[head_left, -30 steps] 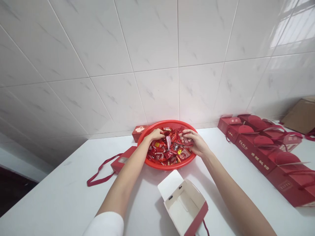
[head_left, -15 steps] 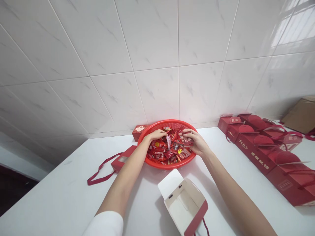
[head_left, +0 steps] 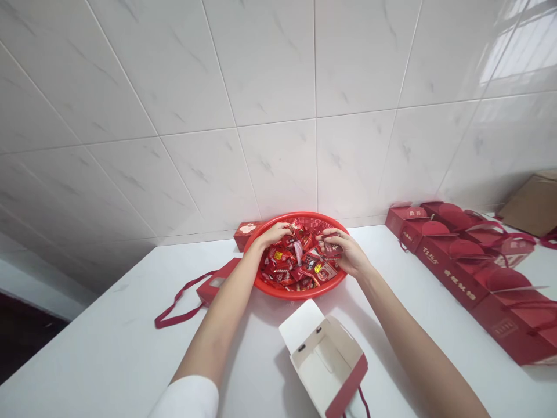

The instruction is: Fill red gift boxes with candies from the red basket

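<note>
A red plastic basket [head_left: 300,295] full of red-wrapped candies [head_left: 282,270] stands against the wall. My left hand [head_left: 273,234] is over its back left part, fingers pinched at a red-wrapped candy [head_left: 297,225] that stands up from the pile. At the right side of the basket, my right hand [head_left: 349,252] curls its fingers around a dark red wrapped candy [head_left: 332,248]; whether more lie in the palm I cannot tell. Just in front of the basket sits an open gift box [head_left: 324,360], white inside and red outside, its lid flap raised and no candy visible in it.
Several red gift boxes with ribbon handles [head_left: 461,273] stand in rows on the right. A red box with a ribbon [head_left: 217,284] lies left of the basket, and a small flowered box [head_left: 247,232] behind it. A cardboard box [head_left: 533,203] is at far right.
My left hand has shifted slightly back and left, and a red-wrapped candy at its fingertips has come up from the pile. My right hand has stayed nearly still.
</note>
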`<state>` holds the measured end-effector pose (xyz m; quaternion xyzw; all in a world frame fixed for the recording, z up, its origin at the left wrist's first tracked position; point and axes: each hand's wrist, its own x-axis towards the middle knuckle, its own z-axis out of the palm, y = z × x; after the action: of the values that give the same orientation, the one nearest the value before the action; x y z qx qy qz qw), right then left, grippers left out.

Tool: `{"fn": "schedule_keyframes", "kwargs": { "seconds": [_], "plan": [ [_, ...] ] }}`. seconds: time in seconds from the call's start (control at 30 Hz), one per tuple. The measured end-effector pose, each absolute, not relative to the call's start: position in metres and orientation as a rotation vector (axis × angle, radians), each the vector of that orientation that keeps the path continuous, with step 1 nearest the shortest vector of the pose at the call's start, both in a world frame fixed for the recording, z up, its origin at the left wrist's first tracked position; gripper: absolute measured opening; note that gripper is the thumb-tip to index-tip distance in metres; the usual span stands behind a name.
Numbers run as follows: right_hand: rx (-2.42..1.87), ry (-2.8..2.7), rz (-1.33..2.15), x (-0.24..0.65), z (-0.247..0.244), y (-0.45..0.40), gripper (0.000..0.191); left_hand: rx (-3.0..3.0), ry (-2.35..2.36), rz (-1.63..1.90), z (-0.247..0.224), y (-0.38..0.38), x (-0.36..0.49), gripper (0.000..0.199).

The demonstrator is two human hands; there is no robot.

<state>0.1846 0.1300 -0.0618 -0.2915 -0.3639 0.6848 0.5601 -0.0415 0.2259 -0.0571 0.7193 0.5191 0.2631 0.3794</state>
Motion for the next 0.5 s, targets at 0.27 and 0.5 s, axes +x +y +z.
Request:
{"fn": "schedule_keyframes", "kwargs": {
  "seconds": [0.27,0.5],
  "plan": [
    [-0.627,-0.835,1.623,0.188,-0.065,0.134,0.023,1.742,1.048,0.817,-0.037,0.206,-0.037,0.046],
    [-0.588,-0.879,1.648,0.190,-0.064,0.133,0.029,1.695,1.131,0.890,-0.047,0.164,-0.033,0.058]
  ]
}}
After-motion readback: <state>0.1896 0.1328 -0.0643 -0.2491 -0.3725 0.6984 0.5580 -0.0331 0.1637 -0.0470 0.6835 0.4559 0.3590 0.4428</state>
